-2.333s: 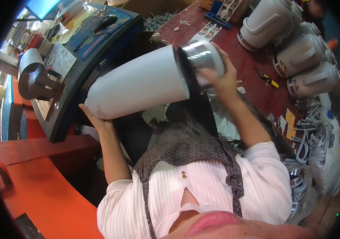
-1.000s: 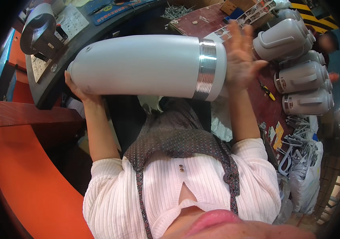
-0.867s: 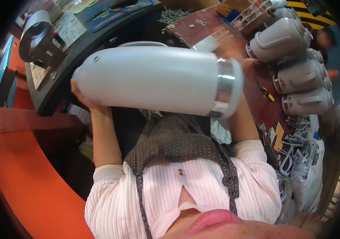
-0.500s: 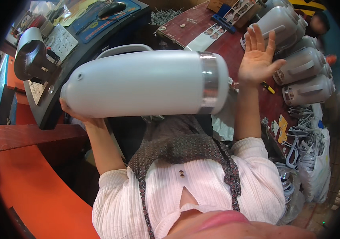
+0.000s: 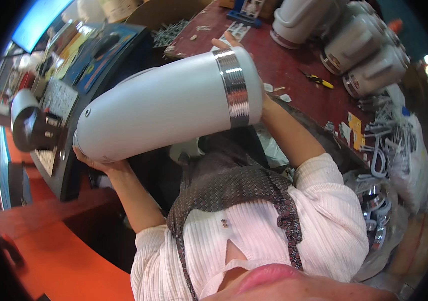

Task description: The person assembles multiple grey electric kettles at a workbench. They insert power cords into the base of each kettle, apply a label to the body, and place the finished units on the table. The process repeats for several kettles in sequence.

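A large pale-grey vacuum jug [image 5: 159,108] lies sideways in front of my chest, tilted so its base is higher in the picture. A shiny metal band [image 5: 235,88] rings it near that base, and a small round hole shows near the narrow end. My left hand [image 5: 110,164] grips the narrow end from below, its fingers partly hidden. Against the base at the right is my right hand [image 5: 230,40]; some fingertips show past the far edge, while the palm is hidden behind the jug. The jug's handle is barely visible along its far side.
Several similar grey jugs [image 5: 374,70] stand at the right on a dark red table [image 5: 294,75]. A yellow-and-black cutter [image 5: 319,81] lies before them. Bagged handles [image 5: 407,150] are at the right edge. At left are a desk machine [image 5: 28,123] and an orange surface [image 5: 73,256].
My right hand has come from raised and open over the table to the jug's base. The jug has tilted, its base end rising in the picture. The view has shifted.
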Action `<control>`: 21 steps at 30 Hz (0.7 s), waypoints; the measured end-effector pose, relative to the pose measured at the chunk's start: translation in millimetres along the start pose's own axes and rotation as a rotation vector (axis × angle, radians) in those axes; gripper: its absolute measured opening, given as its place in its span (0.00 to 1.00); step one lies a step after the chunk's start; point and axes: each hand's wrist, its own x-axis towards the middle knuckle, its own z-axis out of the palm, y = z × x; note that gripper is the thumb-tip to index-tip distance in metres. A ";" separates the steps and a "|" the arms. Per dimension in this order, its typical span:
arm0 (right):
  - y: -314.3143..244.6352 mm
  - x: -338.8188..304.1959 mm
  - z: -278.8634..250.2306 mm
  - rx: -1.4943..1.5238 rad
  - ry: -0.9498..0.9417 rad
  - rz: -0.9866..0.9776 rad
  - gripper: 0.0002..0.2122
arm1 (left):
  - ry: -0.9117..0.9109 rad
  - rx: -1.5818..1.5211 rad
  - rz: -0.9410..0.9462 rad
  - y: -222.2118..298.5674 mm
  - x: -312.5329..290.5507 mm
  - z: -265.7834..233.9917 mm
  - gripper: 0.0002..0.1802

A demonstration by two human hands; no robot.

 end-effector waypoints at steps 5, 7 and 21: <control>-13.1 -39.8 -7.5 -0.285 0.155 -0.495 0.35 | 0.256 0.290 0.099 -19.7 7.1 8.5 0.32; -22.9 -52.1 -8.9 -0.688 0.131 -0.853 0.35 | 0.330 0.344 0.091 -34.2 3.6 14.5 0.32; 117.6 -86.9 -54.4 0.353 0.540 0.604 0.24 | -0.920 1.140 0.869 -73.7 -54.1 192.4 0.32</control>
